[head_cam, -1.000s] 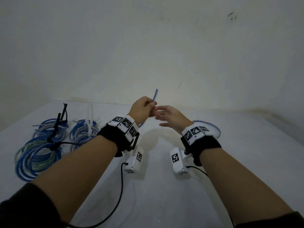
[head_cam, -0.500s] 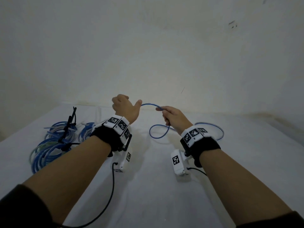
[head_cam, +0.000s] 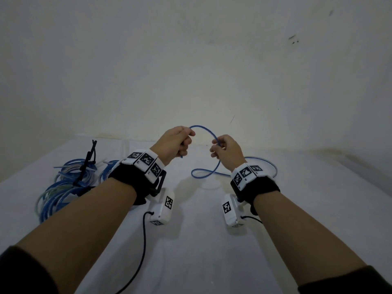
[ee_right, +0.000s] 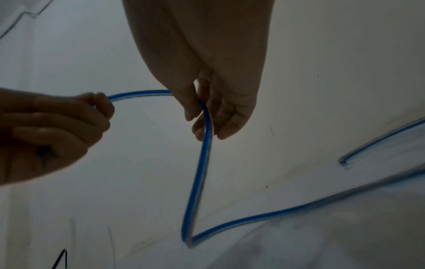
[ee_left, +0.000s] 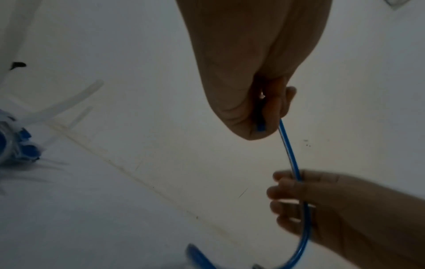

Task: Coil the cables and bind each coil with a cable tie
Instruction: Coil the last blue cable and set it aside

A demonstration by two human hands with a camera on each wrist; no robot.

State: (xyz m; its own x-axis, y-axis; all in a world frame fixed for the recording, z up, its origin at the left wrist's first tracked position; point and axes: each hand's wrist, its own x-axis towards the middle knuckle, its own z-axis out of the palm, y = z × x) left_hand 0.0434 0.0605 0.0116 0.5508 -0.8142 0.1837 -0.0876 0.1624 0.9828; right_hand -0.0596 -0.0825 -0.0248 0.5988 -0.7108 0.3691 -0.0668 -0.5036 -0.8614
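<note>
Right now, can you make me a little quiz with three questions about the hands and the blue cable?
1. True or false: both hands hold the same blue cable.
2. Which hand holds the cable's cut end: A) left hand B) right hand?
3. Fill in: the bound coils lie on the table to the person's ____.

Key: 1 true. 2 A. 3 left.
</note>
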